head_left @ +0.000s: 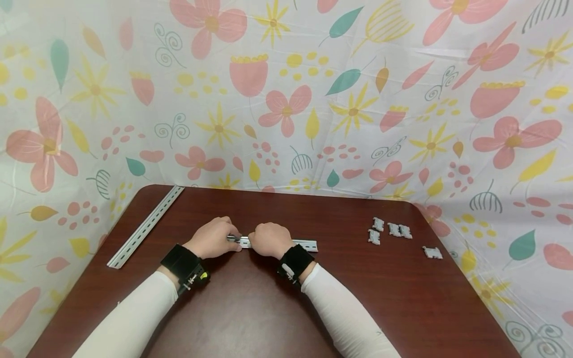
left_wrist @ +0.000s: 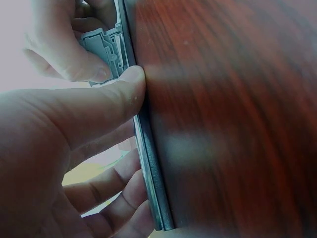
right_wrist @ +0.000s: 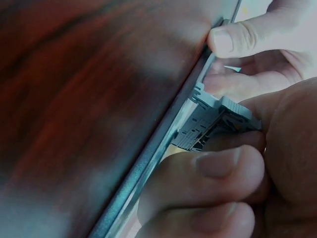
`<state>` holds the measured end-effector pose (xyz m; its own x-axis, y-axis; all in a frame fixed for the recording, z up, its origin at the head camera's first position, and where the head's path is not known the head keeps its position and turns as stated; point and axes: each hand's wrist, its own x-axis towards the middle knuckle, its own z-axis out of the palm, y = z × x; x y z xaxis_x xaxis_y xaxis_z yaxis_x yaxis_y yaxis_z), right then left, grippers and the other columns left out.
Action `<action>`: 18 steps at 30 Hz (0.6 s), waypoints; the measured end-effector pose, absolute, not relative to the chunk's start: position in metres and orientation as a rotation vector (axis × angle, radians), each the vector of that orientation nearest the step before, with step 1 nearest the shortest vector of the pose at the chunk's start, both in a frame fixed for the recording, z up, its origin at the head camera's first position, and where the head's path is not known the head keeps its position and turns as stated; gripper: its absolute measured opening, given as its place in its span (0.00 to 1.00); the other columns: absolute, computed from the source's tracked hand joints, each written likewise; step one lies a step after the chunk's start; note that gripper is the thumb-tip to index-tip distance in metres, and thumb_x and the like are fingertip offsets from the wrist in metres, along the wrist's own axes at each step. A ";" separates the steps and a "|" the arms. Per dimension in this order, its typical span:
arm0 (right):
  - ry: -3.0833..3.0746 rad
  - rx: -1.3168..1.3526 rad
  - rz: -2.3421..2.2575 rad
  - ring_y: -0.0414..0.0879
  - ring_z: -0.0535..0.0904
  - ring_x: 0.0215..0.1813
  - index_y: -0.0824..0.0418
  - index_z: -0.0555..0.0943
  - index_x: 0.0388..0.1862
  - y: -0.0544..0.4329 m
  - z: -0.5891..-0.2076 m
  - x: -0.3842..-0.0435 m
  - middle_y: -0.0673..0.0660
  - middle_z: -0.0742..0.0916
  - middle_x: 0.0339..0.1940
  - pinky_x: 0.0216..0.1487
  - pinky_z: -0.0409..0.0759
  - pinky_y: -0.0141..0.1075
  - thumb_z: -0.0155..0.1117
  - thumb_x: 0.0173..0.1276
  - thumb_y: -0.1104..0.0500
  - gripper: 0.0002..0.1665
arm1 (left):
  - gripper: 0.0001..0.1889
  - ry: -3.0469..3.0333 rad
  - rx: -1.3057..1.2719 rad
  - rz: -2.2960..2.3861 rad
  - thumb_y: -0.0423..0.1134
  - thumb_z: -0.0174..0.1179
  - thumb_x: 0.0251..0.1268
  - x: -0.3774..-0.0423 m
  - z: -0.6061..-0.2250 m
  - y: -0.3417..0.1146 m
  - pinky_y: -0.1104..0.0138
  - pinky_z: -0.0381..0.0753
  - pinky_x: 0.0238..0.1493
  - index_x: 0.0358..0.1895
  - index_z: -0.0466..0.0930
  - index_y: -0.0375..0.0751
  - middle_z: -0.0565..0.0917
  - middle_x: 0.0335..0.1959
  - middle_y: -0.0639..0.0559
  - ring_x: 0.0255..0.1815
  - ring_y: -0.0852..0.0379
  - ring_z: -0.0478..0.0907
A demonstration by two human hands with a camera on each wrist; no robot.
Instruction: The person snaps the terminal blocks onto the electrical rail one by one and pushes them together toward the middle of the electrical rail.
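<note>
A slotted metal DIN rail [head_left: 309,245] lies crosswise on the table under both hands. My left hand [head_left: 215,238] grips it near its left end. In the left wrist view the thumb [left_wrist: 119,96] presses the near edge of the rail [left_wrist: 151,173], with fingers behind it. Next to it, my right hand [head_left: 270,239] pinches a grey terminal block [right_wrist: 200,119], also seen as a grey block [left_wrist: 104,49] in the left wrist view. The block stands against the rail [right_wrist: 143,171], one edge right at it. The right palm and fingers hide part of the block.
A longer slotted rail [head_left: 145,228] lies slantwise along the left edge of the brown table [head_left: 358,288]. Several grey terminal blocks [head_left: 394,229] lie at the right, one block [head_left: 432,252] nearer the right edge. A flowered cloth [head_left: 286,149] hangs behind.
</note>
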<state>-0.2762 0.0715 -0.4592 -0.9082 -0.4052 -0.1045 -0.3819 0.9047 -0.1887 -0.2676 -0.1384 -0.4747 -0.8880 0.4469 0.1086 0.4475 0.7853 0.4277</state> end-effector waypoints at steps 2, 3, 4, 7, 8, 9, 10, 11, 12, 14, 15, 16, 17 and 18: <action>2.928 -0.615 -0.238 0.48 0.79 0.25 0.51 0.82 0.18 0.071 -0.459 -0.275 0.52 0.82 0.21 0.24 0.80 0.48 0.56 0.87 0.50 0.30 | 0.12 -2.970 -0.742 -0.711 0.45 0.83 0.64 -0.267 -0.475 -0.138 0.59 0.83 0.43 0.46 0.97 0.46 0.83 0.39 0.56 0.41 0.56 0.78; 2.928 -0.613 -0.236 0.48 0.79 0.25 0.52 0.82 0.18 0.071 -0.459 -0.275 0.52 0.82 0.21 0.24 0.80 0.48 0.57 0.87 0.51 0.30 | 0.12 -2.973 -0.739 -0.708 0.45 0.83 0.64 -0.267 -0.474 -0.138 0.59 0.83 0.43 0.46 0.97 0.46 0.83 0.39 0.56 0.41 0.56 0.78; 2.930 -0.613 -0.231 0.48 0.79 0.25 0.52 0.82 0.18 0.071 -0.459 -0.275 0.51 0.82 0.21 0.25 0.80 0.48 0.56 0.87 0.51 0.30 | 0.12 -2.975 -0.739 -0.707 0.45 0.83 0.64 -0.267 -0.474 -0.138 0.58 0.83 0.44 0.46 0.97 0.46 0.83 0.39 0.56 0.41 0.55 0.78; 2.928 -0.625 -0.212 0.47 0.80 0.26 0.52 0.82 0.19 0.072 -0.461 -0.277 0.51 0.82 0.21 0.25 0.82 0.48 0.56 0.87 0.51 0.30 | 0.11 -2.975 -0.738 -0.707 0.45 0.83 0.64 -0.267 -0.474 -0.138 0.59 0.82 0.44 0.46 0.97 0.47 0.82 0.39 0.55 0.41 0.56 0.78; 2.928 -0.632 -0.207 0.48 0.80 0.26 0.52 0.82 0.19 0.072 -0.462 -0.278 0.52 0.82 0.21 0.25 0.82 0.48 0.56 0.87 0.52 0.30 | 0.11 -2.974 -0.739 -0.709 0.45 0.83 0.64 -0.266 -0.474 -0.138 0.59 0.82 0.43 0.46 0.97 0.47 0.83 0.39 0.55 0.41 0.56 0.78; 2.926 -0.641 -0.202 0.48 0.80 0.26 0.52 0.82 0.19 0.072 -0.462 -0.278 0.52 0.82 0.21 0.25 0.82 0.49 0.56 0.87 0.52 0.30 | 0.11 -2.974 -0.738 -0.712 0.45 0.83 0.64 -0.266 -0.474 -0.138 0.59 0.82 0.43 0.46 0.97 0.47 0.82 0.39 0.55 0.41 0.56 0.78; 2.923 -0.653 -0.198 0.48 0.81 0.26 0.52 0.82 0.19 0.072 -0.462 -0.279 0.52 0.82 0.21 0.24 0.82 0.49 0.56 0.87 0.52 0.30 | 0.11 -2.975 -0.738 -0.716 0.45 0.83 0.64 -0.266 -0.473 -0.138 0.59 0.82 0.43 0.46 0.97 0.46 0.83 0.39 0.55 0.41 0.56 0.78; 2.934 -0.676 -0.188 0.49 0.80 0.25 0.52 0.81 0.19 0.074 -0.468 -0.282 0.52 0.82 0.21 0.23 0.81 0.49 0.56 0.87 0.51 0.30 | 0.11 -2.975 -0.737 -0.717 0.45 0.83 0.65 -0.266 -0.473 -0.138 0.59 0.82 0.43 0.46 0.97 0.46 0.82 0.39 0.55 0.41 0.56 0.78; 2.932 -0.683 -0.184 0.49 0.81 0.25 0.52 0.81 0.19 0.074 -0.468 -0.282 0.52 0.82 0.21 0.22 0.81 0.49 0.55 0.87 0.51 0.30 | 0.11 -2.975 -0.736 -0.718 0.45 0.83 0.65 -0.265 -0.473 -0.138 0.59 0.82 0.43 0.46 0.97 0.46 0.82 0.39 0.55 0.41 0.56 0.78; 2.945 -0.704 -0.166 0.49 0.80 0.24 0.52 0.80 0.18 0.075 -0.474 -0.286 0.52 0.82 0.20 0.20 0.80 0.49 0.55 0.87 0.51 0.30 | 0.11 -2.973 -0.737 -0.719 0.45 0.83 0.65 -0.265 -0.473 -0.138 0.59 0.82 0.42 0.46 0.97 0.46 0.82 0.39 0.56 0.40 0.57 0.78; 2.944 -0.704 -0.159 0.49 0.80 0.24 0.52 0.80 0.18 0.074 -0.474 -0.286 0.52 0.82 0.20 0.21 0.80 0.49 0.55 0.87 0.50 0.30 | 0.11 -2.972 -0.738 -0.718 0.45 0.83 0.65 -0.265 -0.473 -0.138 0.60 0.82 0.42 0.46 0.97 0.46 0.82 0.39 0.56 0.40 0.57 0.78; 2.944 -0.700 -0.156 0.49 0.80 0.24 0.52 0.80 0.18 0.074 -0.474 -0.286 0.52 0.82 0.20 0.21 0.80 0.49 0.55 0.87 0.50 0.30 | 0.11 -2.971 -0.739 -0.716 0.45 0.83 0.65 -0.265 -0.473 -0.138 0.60 0.82 0.42 0.46 0.97 0.47 0.82 0.39 0.56 0.40 0.57 0.78; 2.942 -0.692 -0.150 0.49 0.81 0.25 0.52 0.80 0.18 0.074 -0.474 -0.286 0.52 0.82 0.20 0.22 0.81 0.49 0.54 0.87 0.50 0.31 | 0.11 -2.970 -0.740 -0.714 0.45 0.83 0.65 -0.265 -0.473 -0.138 0.60 0.82 0.42 0.46 0.97 0.47 0.82 0.39 0.56 0.40 0.57 0.78; 2.925 -0.668 -0.150 0.49 0.82 0.25 0.53 0.81 0.18 0.072 -0.469 -0.283 0.53 0.83 0.21 0.23 0.82 0.50 0.55 0.88 0.50 0.31 | 0.11 -2.969 -0.741 -0.712 0.45 0.83 0.65 -0.265 -0.473 -0.138 0.60 0.82 0.42 0.46 0.97 0.47 0.82 0.39 0.56 0.40 0.57 0.78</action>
